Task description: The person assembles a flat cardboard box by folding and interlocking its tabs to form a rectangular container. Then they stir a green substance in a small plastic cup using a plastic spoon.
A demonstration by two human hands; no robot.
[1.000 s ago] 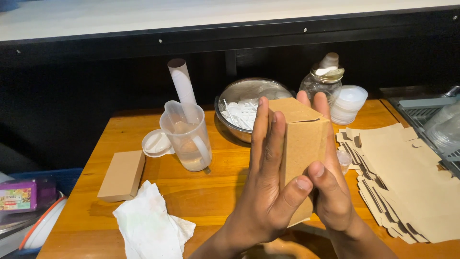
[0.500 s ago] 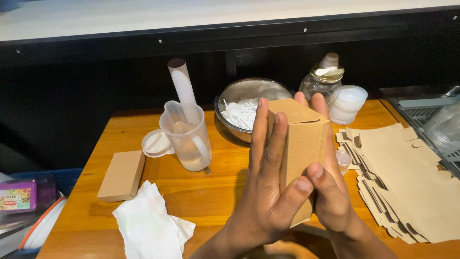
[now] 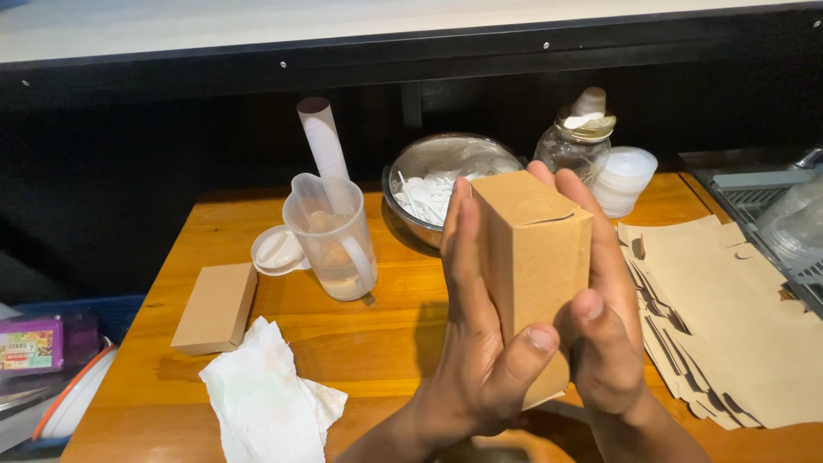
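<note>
A brown cardboard box [image 3: 536,257], folded shut at the top, stands upright above the wooden table [image 3: 377,343] between both palms. My left hand [image 3: 476,334] presses flat against its left side, thumb across the lower front. My right hand [image 3: 604,317] holds the right side, fingers behind it and thumb at the front. A stack of flat unfolded brown box blanks [image 3: 729,317] lies on the table to the right.
A closed brown box [image 3: 216,307] lies flat at the left beside a crumpled white tissue [image 3: 266,399]. Behind stand a clear plastic jug [image 3: 330,236] holding a white tube, a lid [image 3: 276,250], a metal bowl [image 3: 446,167] of white items, a glass jar [image 3: 576,141] and stacked white cups [image 3: 626,178].
</note>
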